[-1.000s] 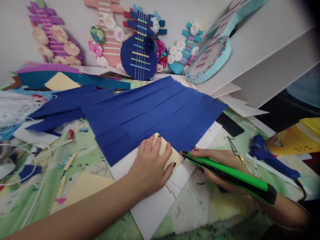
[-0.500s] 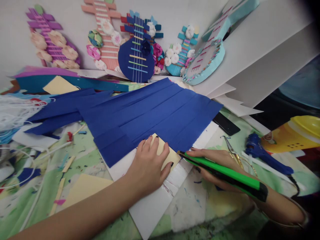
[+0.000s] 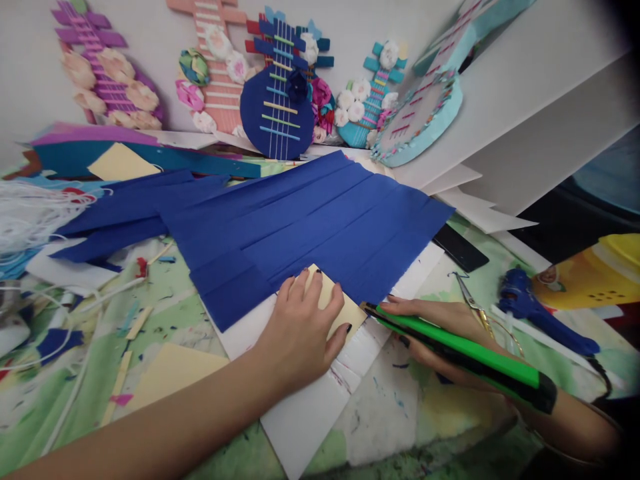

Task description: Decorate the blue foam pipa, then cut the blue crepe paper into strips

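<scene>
My left hand (image 3: 305,327) lies flat with fingers spread on a pale yellow card (image 3: 327,293). The card rests over the lower edge of pleated blue paper (image 3: 310,220) and a white board (image 3: 305,427) beneath. In my right hand (image 3: 445,327) is a green and black utility knife (image 3: 465,353), fingers wrapped round it. The knife's front end is at the card's right corner; its blade is too small to make out.
Scissors (image 3: 473,303), a blue glue gun (image 3: 540,313) and a yellow container (image 3: 590,273) stand or lie at right. A black flat object (image 3: 460,247) is beside the blue paper. White cord (image 3: 35,213) lies left; decorated paper instruments (image 3: 277,107) stand behind.
The whole view has shifted slightly. My left hand stays on the card, and the knife remains at its right corner with little visible movement.
</scene>
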Demonstrator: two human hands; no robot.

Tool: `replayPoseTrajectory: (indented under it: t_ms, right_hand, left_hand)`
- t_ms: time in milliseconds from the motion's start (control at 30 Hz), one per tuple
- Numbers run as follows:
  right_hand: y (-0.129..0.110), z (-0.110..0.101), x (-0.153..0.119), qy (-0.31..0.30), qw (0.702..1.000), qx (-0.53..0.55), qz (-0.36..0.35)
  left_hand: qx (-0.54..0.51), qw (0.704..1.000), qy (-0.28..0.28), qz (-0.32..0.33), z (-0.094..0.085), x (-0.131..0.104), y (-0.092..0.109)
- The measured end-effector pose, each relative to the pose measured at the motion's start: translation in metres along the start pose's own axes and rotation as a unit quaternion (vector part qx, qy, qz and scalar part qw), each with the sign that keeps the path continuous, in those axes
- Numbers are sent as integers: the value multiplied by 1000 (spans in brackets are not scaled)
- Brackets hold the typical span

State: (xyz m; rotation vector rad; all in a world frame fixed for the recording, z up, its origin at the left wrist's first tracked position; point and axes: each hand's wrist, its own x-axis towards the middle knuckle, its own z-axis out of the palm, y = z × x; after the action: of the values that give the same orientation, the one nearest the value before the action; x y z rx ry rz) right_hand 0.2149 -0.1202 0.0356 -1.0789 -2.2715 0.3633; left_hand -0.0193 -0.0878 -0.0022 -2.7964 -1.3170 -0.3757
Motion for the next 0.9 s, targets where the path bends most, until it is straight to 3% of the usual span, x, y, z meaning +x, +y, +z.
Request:
replayPoseTrajectory:
  t_ms: [300,900]
  right_hand:
    - [3,-2,2,-30,1000,9,-4]
    - [0,-2,-2,-14,1000,24,8]
  left_hand:
    - [11,1000,4,1,1,0,0]
    - [14,1000,8,2,2,0,0]
